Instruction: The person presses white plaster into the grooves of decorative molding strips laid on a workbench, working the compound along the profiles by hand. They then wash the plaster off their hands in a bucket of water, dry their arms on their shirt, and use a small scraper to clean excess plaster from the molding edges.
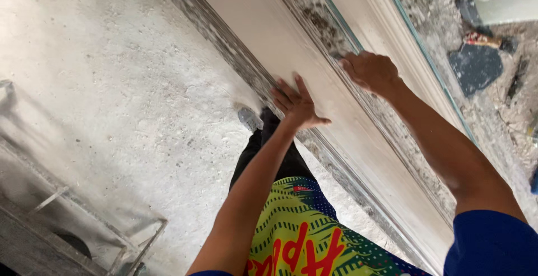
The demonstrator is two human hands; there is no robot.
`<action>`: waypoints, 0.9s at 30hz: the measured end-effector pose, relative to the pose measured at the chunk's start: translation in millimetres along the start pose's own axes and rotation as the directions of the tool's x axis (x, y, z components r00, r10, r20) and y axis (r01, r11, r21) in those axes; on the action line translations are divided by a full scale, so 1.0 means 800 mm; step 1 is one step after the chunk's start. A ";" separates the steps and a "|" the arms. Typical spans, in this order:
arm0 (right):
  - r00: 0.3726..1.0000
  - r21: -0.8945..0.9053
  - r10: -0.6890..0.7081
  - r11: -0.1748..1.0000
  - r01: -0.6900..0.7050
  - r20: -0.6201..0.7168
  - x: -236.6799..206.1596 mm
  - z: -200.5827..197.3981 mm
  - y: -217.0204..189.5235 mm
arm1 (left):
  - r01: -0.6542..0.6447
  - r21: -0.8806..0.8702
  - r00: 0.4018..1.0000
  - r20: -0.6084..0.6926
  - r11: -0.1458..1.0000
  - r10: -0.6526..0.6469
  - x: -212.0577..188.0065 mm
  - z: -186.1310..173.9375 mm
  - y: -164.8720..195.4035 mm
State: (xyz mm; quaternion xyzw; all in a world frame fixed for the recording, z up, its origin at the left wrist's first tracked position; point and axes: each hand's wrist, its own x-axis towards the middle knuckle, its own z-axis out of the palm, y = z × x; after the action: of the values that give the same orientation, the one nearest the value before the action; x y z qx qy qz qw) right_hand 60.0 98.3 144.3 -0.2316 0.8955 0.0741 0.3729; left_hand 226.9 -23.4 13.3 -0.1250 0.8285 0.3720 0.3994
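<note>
White plaster moulding [314,85] lies under flat, spread left hand [296,105]; right hand [371,71] grips its edge.

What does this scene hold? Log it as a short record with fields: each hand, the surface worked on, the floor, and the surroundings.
left hand: flat, fingers spread, palm pressed on the white board
right hand: curled at the board's upper edge beside the glass pane, holding nothing that shows
white board: long, pale, running diagonally, with a speckled grey strip along its lower side
glass pane: green-edged, rubble visible beyond it
floor: dusty pale concrete
clothing: blue sleeves, patterned green shorts
</note>
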 end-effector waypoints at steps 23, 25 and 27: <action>0.992 0.036 -0.119 0.992 0.121 -0.044 0.339 -0.230 -0.156 | -0.201 -0.192 0.573 0.772 0.961 0.274 0.041 -0.360 -0.034; 0.962 -0.020 -0.238 0.971 0.237 -0.130 0.399 -0.254 -0.173 | -0.250 -0.136 0.642 0.718 0.959 0.269 0.052 -0.386 -0.028; 0.902 0.046 -0.308 0.941 0.336 -0.301 0.431 -0.278 -0.184 | -0.221 -0.160 0.732 0.625 0.962 0.272 0.064 -0.425 -0.040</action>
State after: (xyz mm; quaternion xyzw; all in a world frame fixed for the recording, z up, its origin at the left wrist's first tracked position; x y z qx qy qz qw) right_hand -223.3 -223.1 66.1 -0.3664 0.8921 -0.0670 0.2558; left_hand 16.5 -284.3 95.5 0.1057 0.6366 0.4724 0.6003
